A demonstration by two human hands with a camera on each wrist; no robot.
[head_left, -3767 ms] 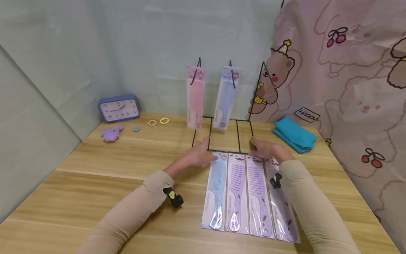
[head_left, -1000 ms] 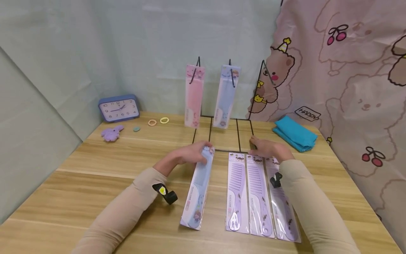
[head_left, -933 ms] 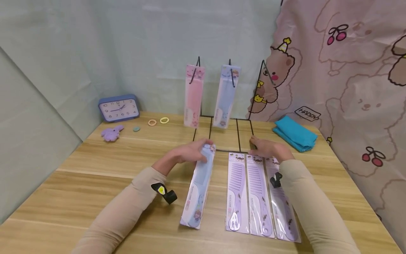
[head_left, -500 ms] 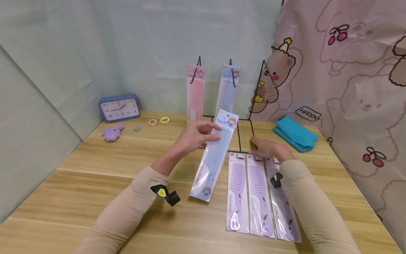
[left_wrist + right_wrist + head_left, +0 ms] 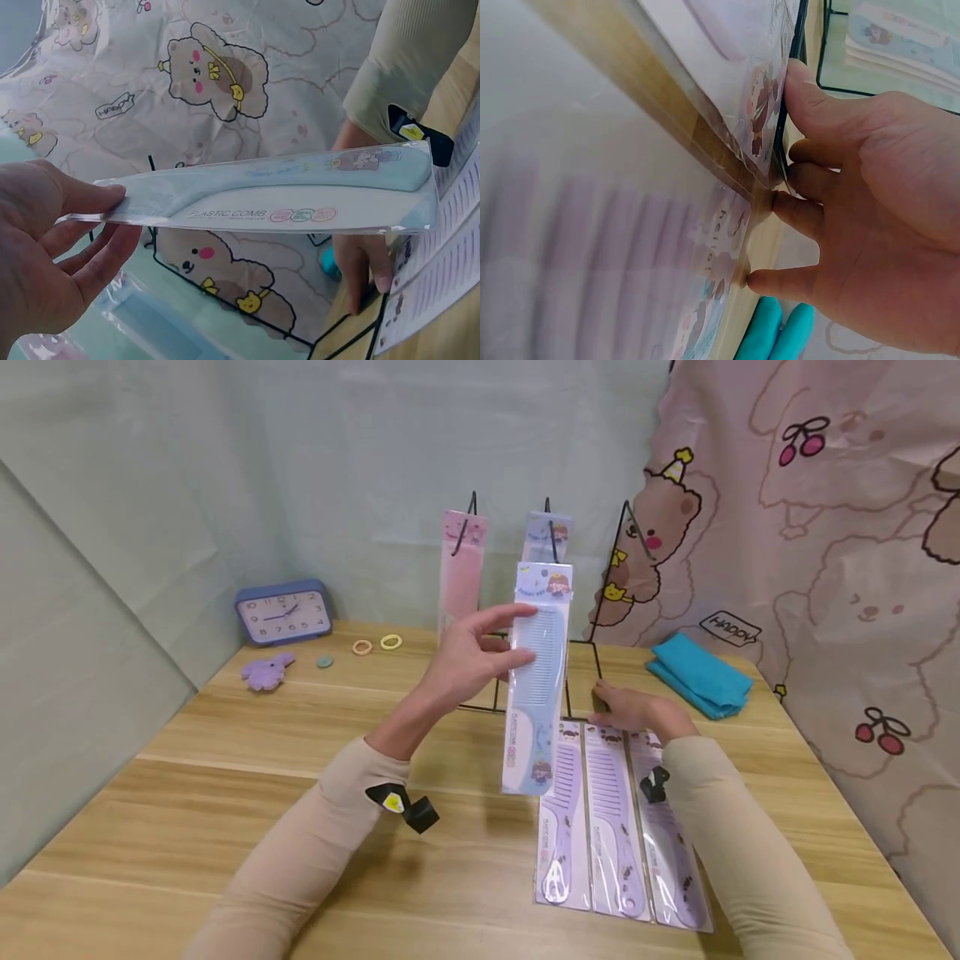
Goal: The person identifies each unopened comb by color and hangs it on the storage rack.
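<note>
My left hand (image 5: pixel 468 656) pinches a blue packaged comb (image 5: pixel 536 693) between thumb and fingers, held nearly upright in the head view. The left wrist view shows the clear sleeve of the comb (image 5: pixel 300 195) lengthwise past the fingertips. Behind it, a blue comb pack (image 5: pixel 547 531) and a pink comb pack (image 5: pixel 463 568) hang on the hooks of a black wire rack (image 5: pixel 597 664); the third hook at right is bare. My right hand (image 5: pixel 633 706) grips the front right corner of the rack's base, thumb and fingers at the wire (image 5: pixel 781 127).
Three purple comb packs (image 5: pixel 611 827) lie side by side on the wooden table (image 5: pixel 300 860), below my right hand. A folded teal cloth (image 5: pixel 697 677) is at right. At left are a clock (image 5: pixel 282 614), a purple toy (image 5: pixel 266 672), a green disc (image 5: pixel 324 662) and two small rings (image 5: pixel 362 647).
My left hand picked the blue comb pack up from the row on the table, then raised it and brought it right, turning it upright before the middle hook. The right hand stayed put.
</note>
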